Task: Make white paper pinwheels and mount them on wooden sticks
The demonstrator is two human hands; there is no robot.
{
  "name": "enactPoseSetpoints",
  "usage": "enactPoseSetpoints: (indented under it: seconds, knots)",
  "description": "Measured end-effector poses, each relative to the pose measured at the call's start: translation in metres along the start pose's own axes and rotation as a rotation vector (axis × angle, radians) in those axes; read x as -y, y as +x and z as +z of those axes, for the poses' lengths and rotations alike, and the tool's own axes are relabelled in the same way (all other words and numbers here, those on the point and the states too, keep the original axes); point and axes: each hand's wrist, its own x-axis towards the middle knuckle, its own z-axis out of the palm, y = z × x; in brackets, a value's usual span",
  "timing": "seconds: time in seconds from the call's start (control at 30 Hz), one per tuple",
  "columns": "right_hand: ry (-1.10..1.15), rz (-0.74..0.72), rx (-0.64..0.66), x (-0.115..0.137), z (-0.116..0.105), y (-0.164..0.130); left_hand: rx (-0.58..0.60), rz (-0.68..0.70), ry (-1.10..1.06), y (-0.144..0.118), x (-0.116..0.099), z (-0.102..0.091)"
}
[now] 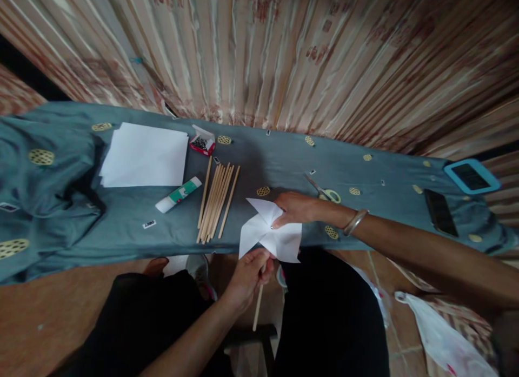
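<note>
A white paper pinwheel (251, 232) is held over the table's front edge, its blades folded in to the centre. A small dark pin head (271, 226) shows at that centre. Below the paper, my left hand (250, 277) is closed around a thin wooden stick (258, 306) that points down toward my lap. My right hand (294, 208) lies on the pinwheel from the right, thumb close to the pin and fingers gripping the paper; part of the blade is hidden under it.
On the blue-grey cloth (279, 160) lie a bundle of wooden sticks (217, 204), a glue stick (178, 194), stacked white paper (146, 155) and a red box of pins (203, 141). Scissors (328, 194), a phone (441, 212) and a blue-framed tablet (472, 177) are to the right.
</note>
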Motion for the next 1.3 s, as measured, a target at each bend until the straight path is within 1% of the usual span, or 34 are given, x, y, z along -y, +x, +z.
enactPoseSetpoints:
  seconds: [0.07,0.13,0.3,0.37,0.43,0.53,0.6,0.7,0.83,0.9,0.97,1.0,1.07,1.1,1.13,1.2,1.23,1.27,1.3]
  knots:
    - [0.054,0.017,-0.054,-0.001,0.003,-0.006,-0.005,0.037,0.047,-0.001,-0.004,-0.001]
    - [0.179,0.015,-0.121,-0.005,0.007,-0.013,0.009,0.085,0.114,-0.001,-0.010,-0.002]
    - [0.748,-0.033,-0.310,-0.012,0.019,-0.028,0.048,0.249,0.385,0.005,-0.036,-0.004]
    - [0.944,-0.047,-0.390,-0.013,0.025,-0.030,0.033,0.338,0.520,0.008,-0.049,-0.005]
    - [1.094,-0.050,-0.475,-0.014,0.032,-0.030,-0.008,0.420,0.633,0.011,-0.063,-0.007]
    - [1.267,-0.043,-0.577,-0.015,0.043,-0.027,-0.077,0.478,0.776,0.020,-0.081,-0.009]
    - [1.335,-0.048,-0.607,-0.017,0.048,-0.025,-0.113,0.509,0.856,0.028,-0.090,-0.010]
    - [1.360,-0.041,-0.616,-0.018,0.052,-0.023,-0.149,0.589,0.928,0.041,-0.100,-0.009]
    - [1.333,-0.032,-0.672,-0.020,0.053,-0.020,-0.159,0.758,1.017,0.050,-0.105,-0.005]
    - [1.299,-0.042,-0.711,-0.021,0.053,-0.019,-0.189,0.807,1.055,0.051,-0.106,-0.003]
    - [1.255,-0.051,-0.749,-0.021,0.053,-0.018,-0.227,0.832,1.019,0.051,-0.107,-0.001]
    - [1.234,-0.054,-0.762,-0.020,0.053,-0.018,-0.243,0.832,0.966,0.051,-0.108,0.000]
    - [1.209,-0.059,-0.793,-0.019,0.053,-0.018,-0.264,0.794,0.782,0.051,-0.107,0.002]
    - [1.204,-0.061,-0.807,-0.018,0.052,-0.018,-0.256,0.749,0.651,0.050,-0.107,0.003]
    - [1.202,-0.064,-0.817,-0.017,0.052,-0.018,-0.227,0.689,0.508,0.050,-0.106,0.005]
    - [1.187,-0.064,-0.827,-0.014,0.050,-0.019,-0.123,0.571,0.255,0.048,-0.103,0.010]
    - [1.173,-0.061,-0.825,-0.013,0.050,-0.020,-0.061,0.522,0.180,0.047,-0.102,0.012]
    - [1.158,-0.058,-0.816,-0.012,0.049,-0.020,-0.012,0.480,0.148,0.046,-0.101,0.015]
    - [1.145,-0.055,-0.806,-0.011,0.049,-0.020,0.012,0.442,0.154,0.045,-0.100,0.018]
